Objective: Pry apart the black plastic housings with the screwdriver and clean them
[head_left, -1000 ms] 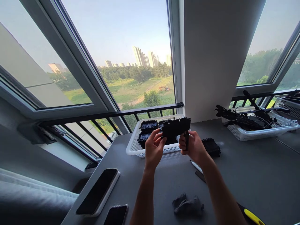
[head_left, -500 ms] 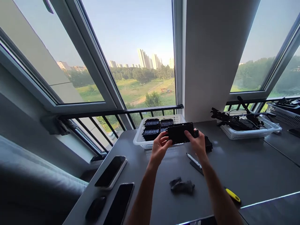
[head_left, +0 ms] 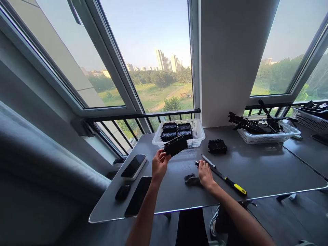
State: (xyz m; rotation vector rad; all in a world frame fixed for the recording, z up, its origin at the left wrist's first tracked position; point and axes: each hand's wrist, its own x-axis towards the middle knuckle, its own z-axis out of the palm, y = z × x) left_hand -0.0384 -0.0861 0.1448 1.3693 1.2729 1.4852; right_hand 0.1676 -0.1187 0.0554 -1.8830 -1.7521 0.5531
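Observation:
My left hand (head_left: 159, 165) grips the near left end of a flat black rectangular plastic part (head_left: 176, 146), tilted up in front of the white basket. Toothed edges run along this part. My right hand (head_left: 205, 173) is low over the table, its fingers closed on a small black object (head_left: 197, 163) with a shiny end; its kind is not clear. Close beside that hand lie a white-grey marker pen (head_left: 208, 161), a long black tool with a yellow handle (head_left: 239, 188) and a crumpled dark cloth (head_left: 191, 180).
A white basket (head_left: 198, 138) holds several similar black parts; another black part (head_left: 217, 146) lies right of it. Two phones (head_left: 133, 166) and a black mouse (head_left: 123, 192) are on the left. Another basket (head_left: 266, 137) of black pieces and wires stands at right.
My right hand has let go of the black part and moved down toward the table, carrying the small object. My left hand alone now holds the part, farther left. The view has shifted.

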